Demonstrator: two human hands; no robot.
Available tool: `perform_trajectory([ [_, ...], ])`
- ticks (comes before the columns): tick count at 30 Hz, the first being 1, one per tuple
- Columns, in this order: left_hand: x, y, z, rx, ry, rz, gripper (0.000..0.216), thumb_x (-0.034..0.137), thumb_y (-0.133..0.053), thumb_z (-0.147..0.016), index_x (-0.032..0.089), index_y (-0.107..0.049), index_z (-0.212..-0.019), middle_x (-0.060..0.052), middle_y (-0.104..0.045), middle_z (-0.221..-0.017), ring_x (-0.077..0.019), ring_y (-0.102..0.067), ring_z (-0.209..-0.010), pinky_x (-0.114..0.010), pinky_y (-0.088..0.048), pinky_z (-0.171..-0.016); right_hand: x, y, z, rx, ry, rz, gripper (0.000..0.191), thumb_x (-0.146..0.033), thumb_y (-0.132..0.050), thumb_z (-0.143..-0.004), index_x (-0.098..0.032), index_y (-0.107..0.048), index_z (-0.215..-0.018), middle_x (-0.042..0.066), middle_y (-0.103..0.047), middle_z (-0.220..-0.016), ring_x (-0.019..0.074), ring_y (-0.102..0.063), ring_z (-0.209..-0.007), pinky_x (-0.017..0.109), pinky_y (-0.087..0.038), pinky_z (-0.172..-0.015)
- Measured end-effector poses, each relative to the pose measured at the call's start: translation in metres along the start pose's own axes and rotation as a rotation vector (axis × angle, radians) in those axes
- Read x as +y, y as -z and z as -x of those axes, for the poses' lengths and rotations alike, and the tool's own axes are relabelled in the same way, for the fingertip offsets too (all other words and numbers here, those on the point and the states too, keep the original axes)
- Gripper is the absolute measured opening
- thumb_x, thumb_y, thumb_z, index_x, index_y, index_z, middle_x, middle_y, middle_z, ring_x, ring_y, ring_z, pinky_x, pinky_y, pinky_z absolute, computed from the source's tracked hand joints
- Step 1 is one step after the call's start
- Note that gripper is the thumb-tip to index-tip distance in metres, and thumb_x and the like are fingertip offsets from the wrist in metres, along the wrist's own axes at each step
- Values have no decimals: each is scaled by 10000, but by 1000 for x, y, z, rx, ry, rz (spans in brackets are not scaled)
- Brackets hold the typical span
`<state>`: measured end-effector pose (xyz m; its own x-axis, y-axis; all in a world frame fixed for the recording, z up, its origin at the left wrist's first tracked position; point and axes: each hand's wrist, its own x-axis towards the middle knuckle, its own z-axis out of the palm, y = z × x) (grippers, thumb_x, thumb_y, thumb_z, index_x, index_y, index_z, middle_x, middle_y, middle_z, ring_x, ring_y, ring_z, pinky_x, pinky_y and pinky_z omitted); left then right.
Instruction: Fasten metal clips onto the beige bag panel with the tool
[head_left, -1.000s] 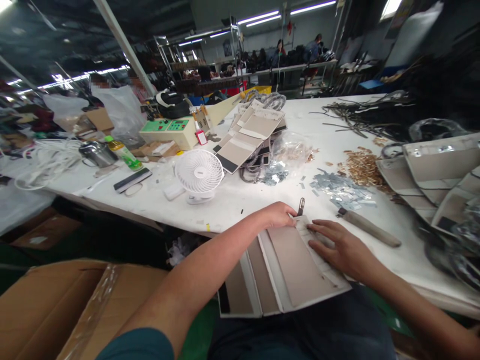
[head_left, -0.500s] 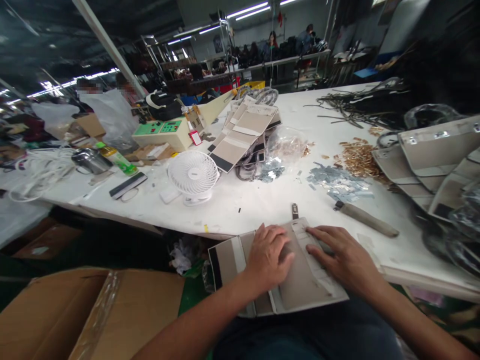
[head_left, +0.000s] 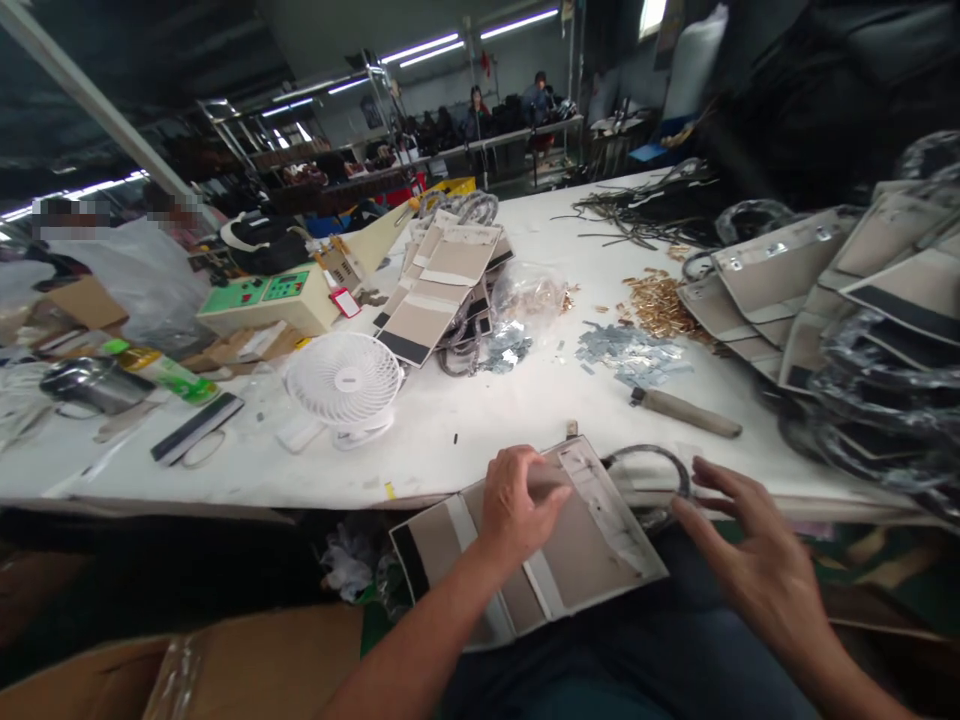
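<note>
While the left hand (head_left: 519, 507) lies bent-fingered on the beige bag panel (head_left: 574, 550), whether pinching it cannot be told, the right hand (head_left: 757, 560) stands spread beside the dark looped handle (head_left: 684, 470). Support the panel evenly across lap (head_left: 690, 630) and worktable (head_left: 255, 470) edge; uneven pressure could crease it.

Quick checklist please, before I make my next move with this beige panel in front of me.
1. Left hand on the beige panel: ok, appears to rest on it.
2. Panel fully on the table: not ok, it extends past the front edge, over the lap.
3. Right hand clear of the dark loop: cannot tell, thumb right beside it.
4. Grey-handled tool off the panel: ok, lies apart.
5. Grey metal pieces contained: not ok, scattered loose.
</note>
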<state>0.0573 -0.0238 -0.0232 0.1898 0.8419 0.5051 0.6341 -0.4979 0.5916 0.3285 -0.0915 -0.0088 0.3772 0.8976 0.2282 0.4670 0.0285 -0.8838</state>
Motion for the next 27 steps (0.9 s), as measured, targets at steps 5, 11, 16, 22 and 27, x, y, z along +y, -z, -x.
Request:
perform_trajectory([
  [5, -5, 13, -4, -4, -59, 75, 320, 276, -772, -908, 237, -527, -1111, -26, -632, -1056, -213, -638, -971, -361, -527, -894, 11, 2, 16, -172, -512, -543, 851, -674, -922, -770, -195, -632, -1411, 53, -694, -992, 209, -636, -769, 290, -551, -614],
  [11, -4, 44, 6, -4, 7, 87, 398, 387, -809, -900, 235, -556, -1168, -28, -658, -1079, -198, -665, -990, -315, -546, -904, -8, -6, 25, -702, -367, -567, 583, -699, -866, -854, -205, -797, -1155, 88, -697, -999, 244, -666, -884, 336, -578, -759],
  [16, 3, 73, -5, -246, 363, 138, 583, 517, -815, -843, 206, -626, -1298, -101, -708, -1258, -299, -676, -1199, -410, -547, -1038, -43, -21, 24, -797, 50, -355, 600, -621, -800, -954, -261, -723, -1427, 127, -559, -1536, 368, -484, -1442, 507, -377, -1251],
  [22, 14, 106, -44, -865, 565, 416, 679, 497, -844, -845, 198, -668, -1428, -71, -750, -1305, -309, -701, -1192, -395, -545, -1074, -54, -27, 31, -984, 111, -480, 379, -582, -676, -1050, -247, -782, -1190, 81, -691, -1225, 299, -605, -1215, 405, -484, -1095],
  [27, 12, 99, -54, -1041, 535, 516, 753, 454, -878, -823, 207, -645, -1495, -54, -732, -1365, -329, -687, -1253, -440, -515, -1149, -47, -19, 36, -989, 46, -411, 408, -611, -639, -1045, -224, -765, -1065, 85, -680, -1118, 308, -633, -1122, 408, -506, -1018],
])
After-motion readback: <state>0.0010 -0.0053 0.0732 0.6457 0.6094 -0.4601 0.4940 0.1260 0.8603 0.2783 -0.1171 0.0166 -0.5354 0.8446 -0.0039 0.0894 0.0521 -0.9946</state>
